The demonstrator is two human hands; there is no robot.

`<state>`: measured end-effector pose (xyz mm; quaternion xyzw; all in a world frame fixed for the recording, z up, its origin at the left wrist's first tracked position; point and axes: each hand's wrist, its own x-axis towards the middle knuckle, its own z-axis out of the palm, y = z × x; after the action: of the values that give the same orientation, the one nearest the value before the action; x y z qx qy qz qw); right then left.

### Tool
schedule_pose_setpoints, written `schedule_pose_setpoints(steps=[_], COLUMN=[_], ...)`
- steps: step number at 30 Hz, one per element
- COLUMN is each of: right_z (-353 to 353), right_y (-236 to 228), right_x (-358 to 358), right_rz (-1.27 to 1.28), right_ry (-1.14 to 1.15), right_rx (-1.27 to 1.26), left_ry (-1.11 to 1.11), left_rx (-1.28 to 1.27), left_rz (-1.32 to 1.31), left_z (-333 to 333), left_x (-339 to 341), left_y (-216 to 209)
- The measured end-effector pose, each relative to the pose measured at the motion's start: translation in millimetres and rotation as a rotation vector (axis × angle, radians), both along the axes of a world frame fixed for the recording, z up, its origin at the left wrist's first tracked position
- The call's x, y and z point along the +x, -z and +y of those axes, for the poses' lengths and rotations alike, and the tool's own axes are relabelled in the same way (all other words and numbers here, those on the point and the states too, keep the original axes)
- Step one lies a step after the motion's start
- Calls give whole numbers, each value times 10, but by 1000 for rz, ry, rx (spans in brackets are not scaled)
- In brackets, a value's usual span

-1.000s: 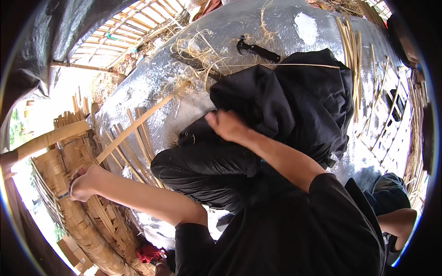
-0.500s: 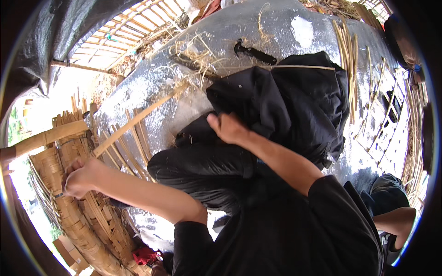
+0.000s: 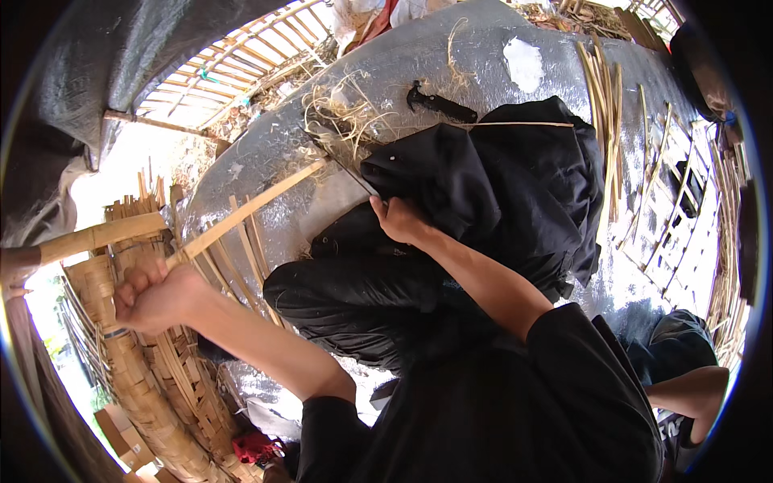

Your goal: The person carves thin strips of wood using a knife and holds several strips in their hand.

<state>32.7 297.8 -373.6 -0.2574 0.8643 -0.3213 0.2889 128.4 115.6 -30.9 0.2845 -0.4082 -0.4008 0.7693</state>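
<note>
My left hand (image 3: 161, 298) is closed round the near end of a long, flat bamboo strip (image 3: 250, 208), which slants up and to the right. The strip's far end lies by a pile of pale shavings (image 3: 342, 109). In front of my lap, my right hand (image 3: 398, 220) is closed on a knife whose thin dark blade (image 3: 352, 173) points up and left, close to the strip's far end. The handle is hidden in my fingers. Black cloth (image 3: 523, 177) covers my legs beside that hand, and a thin bamboo sliver (image 3: 523, 124) lies across it.
A dark claw hammer (image 3: 439, 105) lies on the silver sheet (image 3: 403, 60) beyond my legs. Bamboo strips (image 3: 600, 121) and a loose lattice (image 3: 656, 185) are at the right. Rolled woven bamboo (image 3: 145, 394) stands at my left. Another person's arm (image 3: 688, 394) shows at the lower right.
My left hand has moved up and right with the bamboo strip. The knife blade now shows plainly between my right hand and the strip's far end.
</note>
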Motion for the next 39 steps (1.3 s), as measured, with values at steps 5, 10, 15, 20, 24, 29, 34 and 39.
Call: schedule_pose_setpoints(steps=[5, 10, 15, 20, 24, 29, 34, 39], right_z=[50, 86, -190, -390, -415, -391, -238, -79], right_y=[-443, -921, -1688, -2088, -1979, -1894, -1838, -1843], right_x=[-161, -69, 67, -42, -225, -433, -572, -563], right_rz=[-537, -669, -988, -1298, -1215, -1116, -1056, -886], right_ry=[4, 52, 165, 233, 214, 206, 2, -212], right_rx=[-63, -267, -575, -820, -878, -894, -873, -749], left_ry=[165, 84, 297, 533, 806, 1147, 999, 1018], left_rx=[-25, 36, -50, 127, 153, 217, 567, 454], left_rz=[72, 256, 412, 473, 402, 231, -396, -553], left_z=[-62, 2, 64, 542, 909, 1234, 723, 62], left_x=[205, 677, 1002, 650, 842, 1001, 528, -551], left_y=[-75, -120, -88, 536, 1195, 1681, 1525, 877])
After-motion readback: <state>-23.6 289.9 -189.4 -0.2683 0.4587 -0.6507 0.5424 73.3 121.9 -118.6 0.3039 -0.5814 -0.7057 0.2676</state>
